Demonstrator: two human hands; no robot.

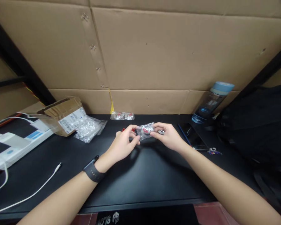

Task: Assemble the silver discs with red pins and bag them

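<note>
A small clear plastic packet (145, 131) with red print and a round silvery item inside is held up above the black desk. My left hand (125, 142) pinches its left edge between thumb and fingers; a dark watch (93, 168) is on that wrist. Its right edge is gripped by my right hand (168, 136). A shiny silver ring-shaped piece (161, 132) shows by the right fingers; whether it is held or lies behind them I cannot tell. Something red (123, 129) peeks out behind my left hand. Two similar packets (122, 116) lie against the cardboard at the back.
At left stand an open cardboard box (67, 117), crumpled clear plastic bags (88, 128) and a white power strip (21, 148) with cables. On the right are a blue-lidded bottle (210, 103), a dark phone (194, 137), a keychain-like trinket (214, 151) and a black bag (259, 125).
</note>
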